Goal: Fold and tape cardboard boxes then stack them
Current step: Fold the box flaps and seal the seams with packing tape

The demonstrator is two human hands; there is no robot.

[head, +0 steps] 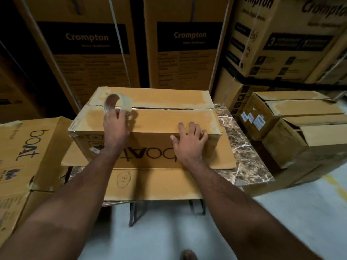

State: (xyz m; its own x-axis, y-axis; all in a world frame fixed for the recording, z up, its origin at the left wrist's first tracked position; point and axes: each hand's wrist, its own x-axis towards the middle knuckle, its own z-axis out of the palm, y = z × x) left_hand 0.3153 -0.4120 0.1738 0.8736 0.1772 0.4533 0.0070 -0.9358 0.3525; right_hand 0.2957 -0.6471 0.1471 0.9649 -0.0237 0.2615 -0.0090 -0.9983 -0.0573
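Observation:
A brown "boat" cardboard box sits on a marble-topped table, its two top flaps folded shut with a seam running left to right. My left hand grips a roll of clear tape held upright over the left part of the seam. Fingers spread, my right hand presses flat on the near right edge of the box top. A flattened cardboard sheet marked with a circled number lies under the box.
Another "boat" box stands at the left. Two smaller closed boxes are stacked at the right. Tall "Crompton" cartons wall off the back. Grey floor lies below the table, with a foot at the bottom edge.

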